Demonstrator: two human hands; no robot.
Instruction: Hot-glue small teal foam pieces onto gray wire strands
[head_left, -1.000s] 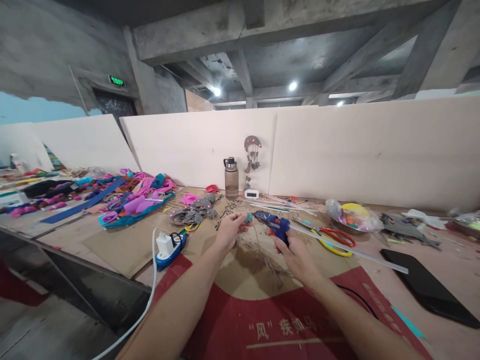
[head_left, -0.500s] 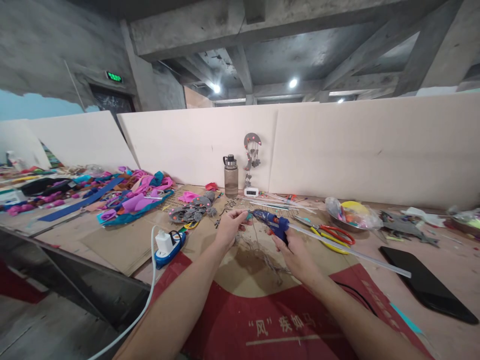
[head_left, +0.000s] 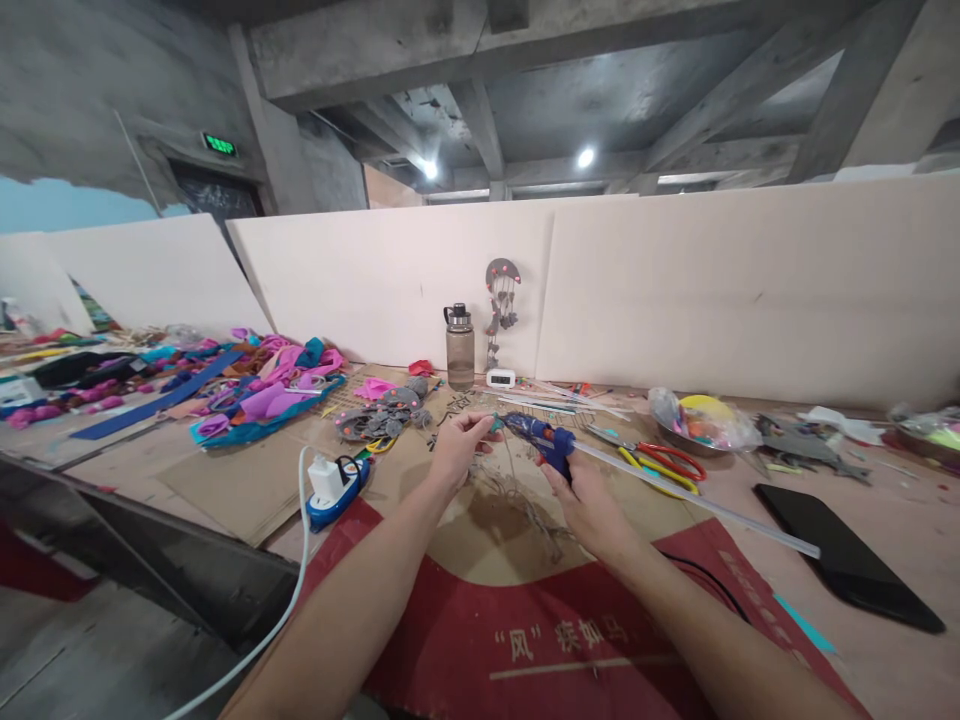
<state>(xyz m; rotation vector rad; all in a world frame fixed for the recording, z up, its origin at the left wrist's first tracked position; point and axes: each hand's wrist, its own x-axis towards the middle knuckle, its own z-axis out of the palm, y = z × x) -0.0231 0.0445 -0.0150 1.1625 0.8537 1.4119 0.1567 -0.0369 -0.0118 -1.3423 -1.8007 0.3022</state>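
Note:
My right hand (head_left: pixel 581 495) is wrapped round the handle of a blue hot glue gun (head_left: pixel 553 445). A long clear glue stick (head_left: pixel 690 495) sticks out of the gun's back end toward the right. My left hand (head_left: pixel 461 445) pinches a small teal piece (head_left: pixel 496 424) at the gun's nozzle; whether the two touch I cannot tell. Below the hands, tangled grey strings (head_left: pixel 529 510) lie on the cardboard (head_left: pixel 480 550). Left of my left hand is a heap of grey felt pieces (head_left: pixel 386 415) with pink dots.
Scissors with red and yellow handles (head_left: pixel 667 465) lie right of the gun, near a bowl of bagged scraps (head_left: pixel 697 425) and a black phone (head_left: pixel 847 555). A power strip (head_left: pixel 339 495), felt scraps (head_left: pixel 277 395), a water bottle (head_left: pixel 460 350) and a white clock (head_left: pixel 501 378) stand around.
The whole view has shifted slightly. Both hands keep their hold, with the teal piece still at the nozzle of the glue gun.

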